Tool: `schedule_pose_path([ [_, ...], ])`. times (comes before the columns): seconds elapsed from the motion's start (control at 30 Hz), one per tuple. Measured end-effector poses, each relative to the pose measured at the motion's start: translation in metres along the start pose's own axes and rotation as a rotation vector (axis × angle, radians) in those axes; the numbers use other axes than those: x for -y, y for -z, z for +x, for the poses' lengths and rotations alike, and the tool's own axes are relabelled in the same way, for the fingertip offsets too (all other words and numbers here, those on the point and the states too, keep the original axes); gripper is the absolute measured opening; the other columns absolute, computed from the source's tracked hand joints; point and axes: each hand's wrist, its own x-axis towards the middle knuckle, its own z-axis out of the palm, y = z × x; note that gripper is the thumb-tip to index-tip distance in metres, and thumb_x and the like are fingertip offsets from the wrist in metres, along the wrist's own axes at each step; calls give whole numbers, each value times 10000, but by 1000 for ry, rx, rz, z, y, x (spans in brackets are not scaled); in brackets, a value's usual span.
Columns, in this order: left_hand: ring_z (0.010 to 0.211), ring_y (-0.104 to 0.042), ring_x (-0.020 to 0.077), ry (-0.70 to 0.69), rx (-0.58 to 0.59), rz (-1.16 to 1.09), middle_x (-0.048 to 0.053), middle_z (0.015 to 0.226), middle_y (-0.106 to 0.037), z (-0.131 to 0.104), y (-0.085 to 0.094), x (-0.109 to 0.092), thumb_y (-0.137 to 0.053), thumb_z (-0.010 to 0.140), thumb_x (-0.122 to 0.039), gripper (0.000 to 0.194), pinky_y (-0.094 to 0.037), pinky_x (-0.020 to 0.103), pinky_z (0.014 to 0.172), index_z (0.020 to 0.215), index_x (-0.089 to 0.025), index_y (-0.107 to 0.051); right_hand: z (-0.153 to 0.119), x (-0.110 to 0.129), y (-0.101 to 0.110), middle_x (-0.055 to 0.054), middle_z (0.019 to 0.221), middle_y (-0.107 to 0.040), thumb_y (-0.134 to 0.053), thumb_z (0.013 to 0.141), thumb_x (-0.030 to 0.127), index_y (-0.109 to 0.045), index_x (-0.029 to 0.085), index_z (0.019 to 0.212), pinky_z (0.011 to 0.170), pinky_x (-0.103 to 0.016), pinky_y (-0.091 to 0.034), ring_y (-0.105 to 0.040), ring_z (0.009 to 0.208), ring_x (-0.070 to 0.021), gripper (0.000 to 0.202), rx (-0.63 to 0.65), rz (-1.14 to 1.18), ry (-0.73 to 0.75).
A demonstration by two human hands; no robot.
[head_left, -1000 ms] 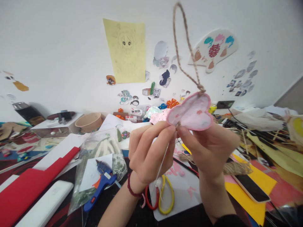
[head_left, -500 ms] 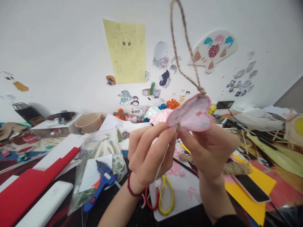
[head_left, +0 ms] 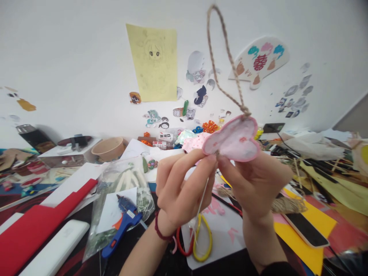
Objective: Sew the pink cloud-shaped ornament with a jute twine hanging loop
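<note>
A pink-edged heart (head_left: 234, 138) with small red marks is held up in front of the wall. A loop of brown twine (head_left: 227, 50) rises from a knot at its upper edge. My left hand (head_left: 185, 188) is closed in a pinch at the heart's lower left edge, where a thin white string (head_left: 203, 194) hangs down from the fingers. My right hand (head_left: 253, 184) grips the heart from below and behind, its thumb close to my left fingertips. Some fingers of my right hand are hidden behind the heart.
Below my hands, scissors with red and yellow handles (head_left: 202, 243) lie on white paper (head_left: 221, 245). A blue glue gun (head_left: 123, 226) rests on a plastic bag at left. A phone (head_left: 306, 229) and twine bundle (head_left: 289, 204) are at right.
The heart and twine loop have shifted very slightly right and down. The white string below my left hand has swung to the right. Both hands keep their hold.
</note>
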Motion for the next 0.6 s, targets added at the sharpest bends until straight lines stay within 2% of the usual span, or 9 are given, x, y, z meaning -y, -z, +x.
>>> schedule_pose_path([
  [0.23,789,-691,187,-48,-25,34,105,898,-773,2,0,1,-744,791,-49,191,-546,311,703,973,-105,-730,0,1,4,67,580,-434,-724,831,130,-523,218,707,445,-251,-335,-368,508,-76,251,30,-91,40],
  [0.37,777,-672,187,-69,-32,68,89,852,-760,3,-1,1,-749,769,-23,206,-540,308,670,957,-104,-732,3,1,4,68,569,-436,-755,785,72,-491,217,680,436,-244,-368,-394,492,-73,318,31,-167,121],
  [0.5,753,-674,173,-31,-88,59,83,863,-755,1,-6,3,-739,772,-11,190,-532,305,664,927,-121,-734,6,3,1,57,633,-612,-781,753,7,-559,198,708,507,-202,-511,-567,549,-78,296,27,-158,204],
  [0.6,784,-688,165,10,-97,22,71,933,-760,-2,-10,9,-726,812,-64,151,-543,315,697,936,-150,-719,4,5,-1,31,737,-718,-732,810,4,-619,194,765,584,-200,-583,-670,633,-100,226,16,-153,229],
])
